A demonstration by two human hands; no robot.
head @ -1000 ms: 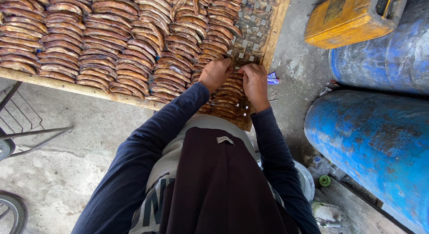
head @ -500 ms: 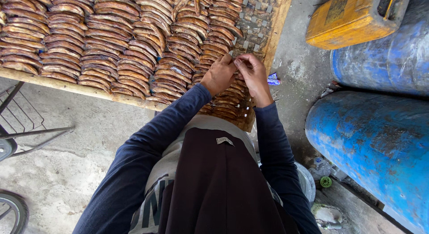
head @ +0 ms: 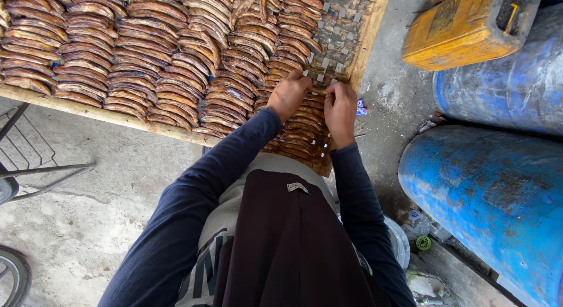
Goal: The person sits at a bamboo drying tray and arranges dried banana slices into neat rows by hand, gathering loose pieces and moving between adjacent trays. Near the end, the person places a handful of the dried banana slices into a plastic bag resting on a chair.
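Dried brown strips point(head: 176, 66) lie overlapped in rows across the woven tray point(head: 346, 25). We pinch one strip, it seems, between our left hand point(head: 288, 96) and right hand point(head: 341, 107), both grips clenched at the last row's end, though fingers hide it. Most of the tray is filled; only the woven corner beyond remains bare. Blue drums point(head: 487, 184) and a yellow jerrycan point(head: 469, 25) stand beside.
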